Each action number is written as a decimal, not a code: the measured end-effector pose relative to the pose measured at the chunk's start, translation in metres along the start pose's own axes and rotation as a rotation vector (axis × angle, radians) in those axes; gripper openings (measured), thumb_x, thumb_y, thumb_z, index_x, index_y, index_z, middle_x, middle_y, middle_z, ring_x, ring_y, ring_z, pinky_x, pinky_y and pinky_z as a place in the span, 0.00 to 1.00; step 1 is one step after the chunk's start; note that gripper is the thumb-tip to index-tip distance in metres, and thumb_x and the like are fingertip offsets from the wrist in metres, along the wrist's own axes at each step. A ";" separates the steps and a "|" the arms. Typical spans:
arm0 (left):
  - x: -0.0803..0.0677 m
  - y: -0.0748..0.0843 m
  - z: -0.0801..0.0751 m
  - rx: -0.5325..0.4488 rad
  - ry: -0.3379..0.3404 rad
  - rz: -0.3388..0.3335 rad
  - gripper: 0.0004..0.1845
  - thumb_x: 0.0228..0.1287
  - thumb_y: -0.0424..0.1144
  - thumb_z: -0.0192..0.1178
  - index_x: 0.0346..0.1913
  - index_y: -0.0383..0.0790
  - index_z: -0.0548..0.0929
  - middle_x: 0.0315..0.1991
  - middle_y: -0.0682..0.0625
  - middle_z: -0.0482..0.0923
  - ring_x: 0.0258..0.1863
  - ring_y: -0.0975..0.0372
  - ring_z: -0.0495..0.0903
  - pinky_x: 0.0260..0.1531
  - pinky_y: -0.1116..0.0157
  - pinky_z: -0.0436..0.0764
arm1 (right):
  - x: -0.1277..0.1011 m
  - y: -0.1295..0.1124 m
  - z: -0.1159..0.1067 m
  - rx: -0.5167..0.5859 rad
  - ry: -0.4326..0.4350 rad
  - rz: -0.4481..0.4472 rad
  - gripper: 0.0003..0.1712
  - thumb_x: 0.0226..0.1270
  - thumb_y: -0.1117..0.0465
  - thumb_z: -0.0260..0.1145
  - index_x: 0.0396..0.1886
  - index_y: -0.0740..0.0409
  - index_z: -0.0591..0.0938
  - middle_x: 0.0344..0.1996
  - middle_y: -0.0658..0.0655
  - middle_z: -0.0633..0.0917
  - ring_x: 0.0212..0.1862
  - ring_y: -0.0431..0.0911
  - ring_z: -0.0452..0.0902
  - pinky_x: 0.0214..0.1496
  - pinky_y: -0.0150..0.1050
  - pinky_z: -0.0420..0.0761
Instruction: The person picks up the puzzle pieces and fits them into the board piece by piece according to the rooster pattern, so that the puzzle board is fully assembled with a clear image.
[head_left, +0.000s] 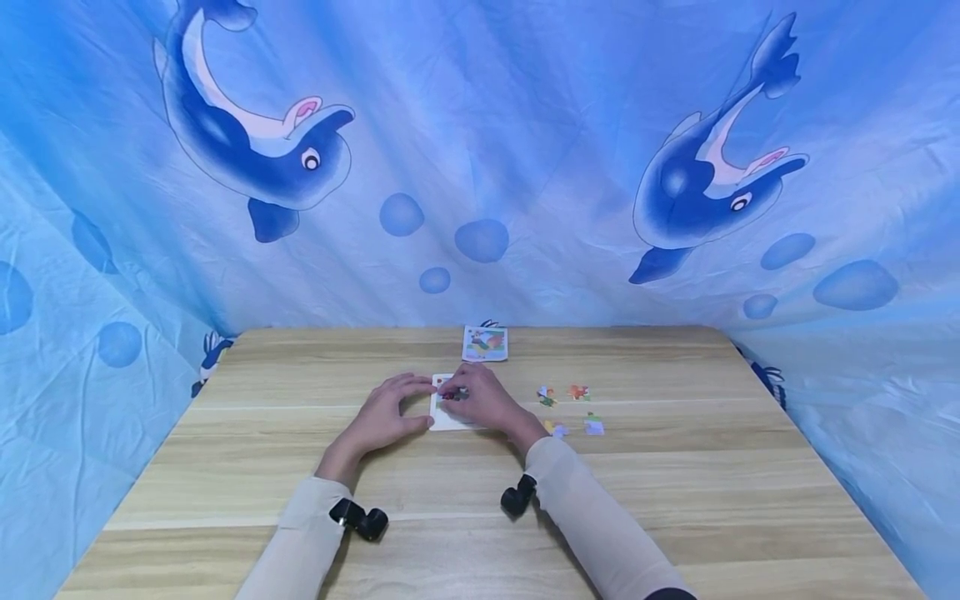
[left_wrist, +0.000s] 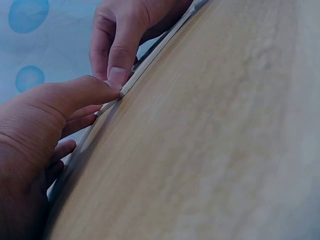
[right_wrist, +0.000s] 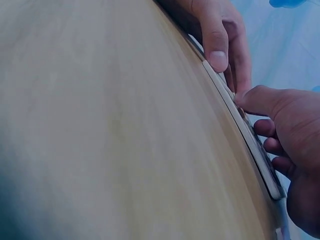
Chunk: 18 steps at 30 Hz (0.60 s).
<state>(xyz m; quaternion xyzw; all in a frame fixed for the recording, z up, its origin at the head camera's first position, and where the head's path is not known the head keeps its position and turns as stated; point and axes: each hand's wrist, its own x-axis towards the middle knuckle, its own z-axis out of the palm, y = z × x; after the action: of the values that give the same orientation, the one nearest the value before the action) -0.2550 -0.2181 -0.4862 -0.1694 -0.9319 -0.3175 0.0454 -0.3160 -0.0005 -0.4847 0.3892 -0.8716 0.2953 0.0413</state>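
Note:
A small white-bordered puzzle board (head_left: 450, 422) lies flat on the table, its edge (right_wrist: 252, 145) thin in the right wrist view. My left hand (head_left: 386, 414) holds it at the left side, thumb at the near corner and fingertips by the far corner. Over the board, my right hand (head_left: 483, 398) pinches a small puzzle piece (head_left: 454, 394), dark with some red. The right fingers hide most of the piece and much of the board. In the left wrist view, the right thumb (left_wrist: 117, 76) comes down close to the left thumb (left_wrist: 95, 92).
Loose puzzle pieces lie right of the board: one red-orange (head_left: 579, 392), one multicoloured (head_left: 547, 397), one lilac and green (head_left: 593, 425), and one yellow and lilac (head_left: 557, 429) partly behind the right wrist. A picture card (head_left: 485, 343) lies at the table's back edge, before a blue dolphin curtain (head_left: 555, 167).

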 end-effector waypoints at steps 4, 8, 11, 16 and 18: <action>0.000 0.000 -0.001 -0.008 -0.001 -0.002 0.29 0.54 0.51 0.69 0.61 0.54 0.79 0.67 0.55 0.71 0.73 0.50 0.59 0.69 0.37 0.55 | -0.001 0.003 -0.004 0.078 -0.026 0.015 0.12 0.60 0.53 0.70 0.45 0.46 0.88 0.38 0.45 0.83 0.42 0.38 0.75 0.47 0.31 0.75; 0.000 -0.002 -0.001 -0.002 -0.003 0.000 0.29 0.54 0.52 0.68 0.62 0.54 0.78 0.68 0.55 0.71 0.74 0.49 0.58 0.68 0.36 0.55 | -0.004 0.005 -0.014 0.192 -0.033 0.051 0.13 0.61 0.56 0.69 0.46 0.49 0.87 0.39 0.47 0.84 0.41 0.40 0.77 0.43 0.31 0.79; 0.000 -0.003 -0.001 0.005 0.004 -0.014 0.29 0.54 0.52 0.68 0.62 0.55 0.78 0.68 0.56 0.70 0.74 0.50 0.58 0.69 0.36 0.55 | -0.009 0.008 -0.023 0.218 -0.011 0.073 0.13 0.62 0.56 0.68 0.47 0.50 0.86 0.41 0.49 0.83 0.41 0.42 0.77 0.43 0.34 0.80; 0.000 -0.002 0.000 0.005 0.009 -0.006 0.29 0.53 0.52 0.68 0.61 0.54 0.78 0.67 0.55 0.71 0.74 0.50 0.58 0.69 0.37 0.54 | -0.030 0.022 -0.045 0.215 0.035 0.122 0.13 0.63 0.55 0.69 0.47 0.49 0.85 0.45 0.49 0.83 0.48 0.46 0.77 0.52 0.45 0.80; 0.000 -0.002 0.000 0.005 0.008 0.007 0.30 0.54 0.51 0.68 0.61 0.53 0.78 0.67 0.54 0.71 0.73 0.49 0.58 0.69 0.37 0.54 | -0.042 0.031 -0.055 0.219 0.050 0.142 0.14 0.62 0.55 0.69 0.47 0.51 0.85 0.46 0.48 0.83 0.51 0.47 0.77 0.55 0.48 0.79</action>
<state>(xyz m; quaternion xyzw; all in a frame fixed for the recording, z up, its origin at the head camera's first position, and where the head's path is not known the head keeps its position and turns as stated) -0.2553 -0.2193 -0.4876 -0.1713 -0.9319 -0.3157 0.0505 -0.3168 0.0733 -0.4674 0.3209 -0.8583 0.4004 -0.0005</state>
